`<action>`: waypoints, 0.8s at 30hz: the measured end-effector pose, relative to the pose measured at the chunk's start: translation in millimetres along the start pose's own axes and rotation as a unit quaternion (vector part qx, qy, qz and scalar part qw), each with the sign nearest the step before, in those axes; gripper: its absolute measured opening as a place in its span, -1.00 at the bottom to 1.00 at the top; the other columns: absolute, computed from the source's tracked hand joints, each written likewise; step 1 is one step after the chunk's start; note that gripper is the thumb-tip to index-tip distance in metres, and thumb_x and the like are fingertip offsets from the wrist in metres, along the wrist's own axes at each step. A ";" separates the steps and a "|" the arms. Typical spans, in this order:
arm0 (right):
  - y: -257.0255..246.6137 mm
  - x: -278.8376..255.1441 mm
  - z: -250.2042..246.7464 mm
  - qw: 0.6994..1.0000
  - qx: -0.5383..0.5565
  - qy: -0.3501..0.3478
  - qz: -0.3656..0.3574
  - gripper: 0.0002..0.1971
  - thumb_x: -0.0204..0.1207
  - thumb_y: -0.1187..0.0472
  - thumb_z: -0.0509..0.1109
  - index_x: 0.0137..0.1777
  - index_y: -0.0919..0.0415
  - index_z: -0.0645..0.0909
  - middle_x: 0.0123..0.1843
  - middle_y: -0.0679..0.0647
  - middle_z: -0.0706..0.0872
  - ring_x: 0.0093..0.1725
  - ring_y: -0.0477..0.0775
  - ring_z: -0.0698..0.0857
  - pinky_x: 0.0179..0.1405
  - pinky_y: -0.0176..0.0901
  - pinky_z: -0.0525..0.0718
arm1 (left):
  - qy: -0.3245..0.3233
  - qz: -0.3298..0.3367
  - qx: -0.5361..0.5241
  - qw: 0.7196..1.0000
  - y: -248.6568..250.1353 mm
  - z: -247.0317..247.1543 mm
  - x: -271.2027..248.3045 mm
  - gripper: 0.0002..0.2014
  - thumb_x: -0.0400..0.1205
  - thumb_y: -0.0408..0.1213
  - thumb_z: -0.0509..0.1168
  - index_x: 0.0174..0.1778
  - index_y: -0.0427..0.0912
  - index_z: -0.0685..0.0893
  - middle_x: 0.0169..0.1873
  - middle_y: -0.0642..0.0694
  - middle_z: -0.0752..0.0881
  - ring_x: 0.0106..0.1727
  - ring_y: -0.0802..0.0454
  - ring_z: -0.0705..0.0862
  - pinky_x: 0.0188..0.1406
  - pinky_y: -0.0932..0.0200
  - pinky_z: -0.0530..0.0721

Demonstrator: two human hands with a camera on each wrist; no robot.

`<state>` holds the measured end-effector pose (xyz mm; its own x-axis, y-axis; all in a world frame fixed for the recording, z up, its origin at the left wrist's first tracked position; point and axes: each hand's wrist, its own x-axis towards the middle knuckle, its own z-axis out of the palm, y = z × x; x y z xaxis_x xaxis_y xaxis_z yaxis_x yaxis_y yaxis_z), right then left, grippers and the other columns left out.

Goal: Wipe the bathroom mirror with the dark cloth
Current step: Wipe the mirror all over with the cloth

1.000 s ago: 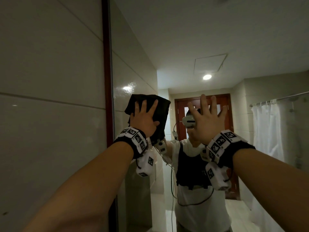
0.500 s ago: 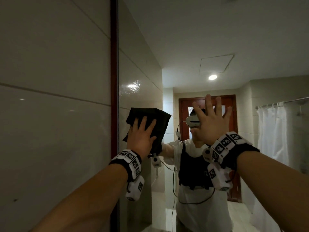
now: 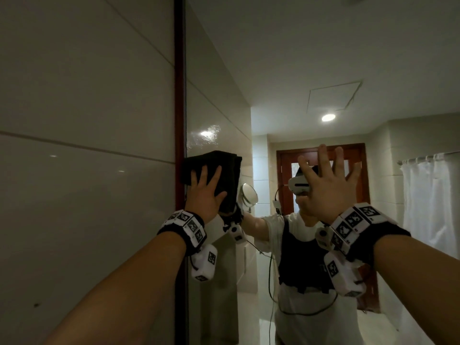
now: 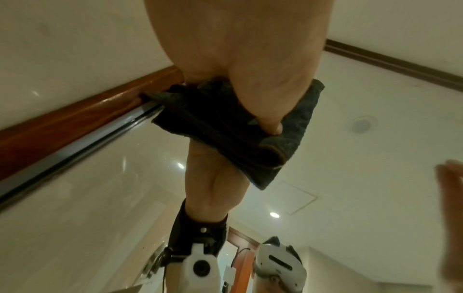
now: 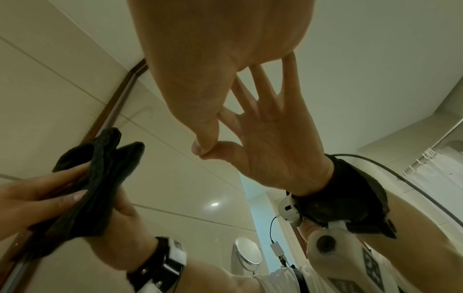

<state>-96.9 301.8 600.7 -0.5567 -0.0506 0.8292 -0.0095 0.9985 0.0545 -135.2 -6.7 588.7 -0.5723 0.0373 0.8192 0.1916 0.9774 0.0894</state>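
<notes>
The dark cloth (image 3: pixel 224 170) lies folded against the bathroom mirror (image 3: pixel 273 58), right at its left edge by the brown wooden frame (image 3: pixel 179 95). My left hand (image 3: pixel 205 185) presses it flat to the glass with straight, spread fingers. In the left wrist view the cloth (image 4: pixel 250 142) is bunched under my palm and thumb beside the frame (image 4: pixel 75 119). My right hand (image 3: pixel 323 185) rests flat on the glass to the right, fingers spread, holding nothing. The right wrist view shows that hand (image 5: pixel 213 89) meeting its reflection, and the cloth (image 5: pixel 100 188) at lower left.
A glossy tiled wall (image 3: pixel 87 170) runs left of the frame. The mirror reflects a person in a headset, a small round mirror (image 3: pixel 249 195), a wooden door (image 3: pixel 361 170) and a white shower curtain (image 3: pixel 430 207).
My left hand has slid the cloth leftward and a little down across the glass until it reaches the wooden frame. The right hand stays flat on the mirror.
</notes>
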 end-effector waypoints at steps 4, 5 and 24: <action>-7.9 3.9 3.6 1.000 0.001 0.002 -0.003 0.05 0.42 -0.45 0.30 0.69 -0.26 -0.33 0.71 0.13 -0.50 0.67 0.41 -0.43 0.55 0.60 -0.18 | 0.015 -0.012 -0.023 1.000 -10.5 -10.9 21.2 -0.27 0.72 0.02 0.19 0.72 0.13 -0.08 0.72 -0.17 -0.10 0.69 -0.37 -0.17 0.64 -0.35 0.05; -8.0 4.2 4.6 1.000 0.000 0.002 -0.003 0.05 0.42 -0.46 0.29 0.69 -0.26 -0.33 0.70 0.13 -0.51 0.67 0.41 -0.43 0.55 0.60 -0.18 | 0.018 -0.013 -0.028 0.999 -9.9 -14.6 27.2 -0.27 0.72 0.01 0.19 0.72 0.13 -0.07 0.72 -0.17 -0.11 0.69 -0.38 -0.17 0.64 -0.35 0.05; -14.9 1.4 -8.8 1.000 -0.008 0.015 0.002 -0.04 0.37 -0.39 0.40 0.70 -0.19 0.04 0.75 0.24 -0.14 0.69 0.50 -0.16 0.54 0.63 -0.06 | -0.003 0.024 0.018 1.000 -2.4 2.0 -2.5 -0.26 0.73 0.04 0.15 0.71 0.15 -0.17 0.72 -0.16 -0.11 0.69 -0.36 -0.16 0.63 -0.38 0.05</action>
<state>-90.2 286.7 606.0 -0.5317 -0.0477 0.8456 0.0051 0.9982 0.0596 -135.9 -8.7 585.3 -0.5681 0.0851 0.8185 0.1902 0.9813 0.0299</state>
